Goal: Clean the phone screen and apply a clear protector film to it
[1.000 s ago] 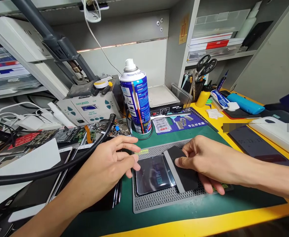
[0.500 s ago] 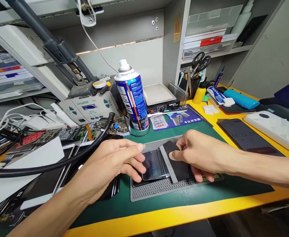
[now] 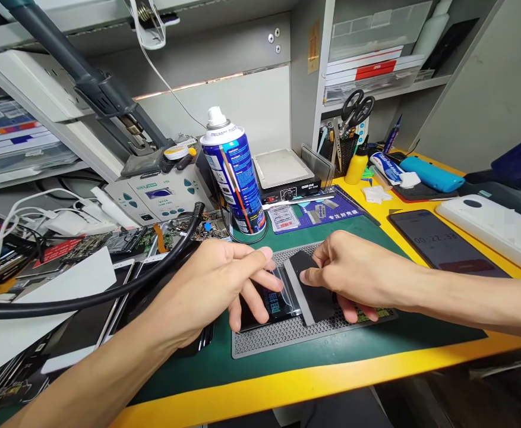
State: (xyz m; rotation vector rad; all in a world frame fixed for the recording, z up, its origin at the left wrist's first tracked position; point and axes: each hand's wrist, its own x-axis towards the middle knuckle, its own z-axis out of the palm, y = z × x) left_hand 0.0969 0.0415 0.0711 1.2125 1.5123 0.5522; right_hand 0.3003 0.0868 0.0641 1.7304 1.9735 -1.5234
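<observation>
A dark, glossy phone-sized panel (image 3: 280,302) lies on a grey honeycomb-patterned pad (image 3: 260,345), with creased clear film and bluish markings on its surface. My left hand (image 3: 231,276) is over the panel's left end, fingers spread and fingertips at its surface; I cannot tell whether they press on it. Part of the panel is hidden by those fingers. My right hand (image 3: 347,267) grips a black squeegee (image 3: 317,302) with a pale grey edge strip. The squeegee is tilted over the panel's right part, its strip facing my left hand.
Behind the pad stand a blue spray can (image 3: 237,178) and a small heating plate (image 3: 284,175). A thick black hose (image 3: 122,297) crosses the left side above several phone screens. Rightward lie a phone showing a timer (image 3: 438,241) and a white device (image 3: 492,226).
My left hand has moved right and its fingers have come down over the film, which lay lifted at its left edge before. My right hand keeps its grip on the squeegee.
</observation>
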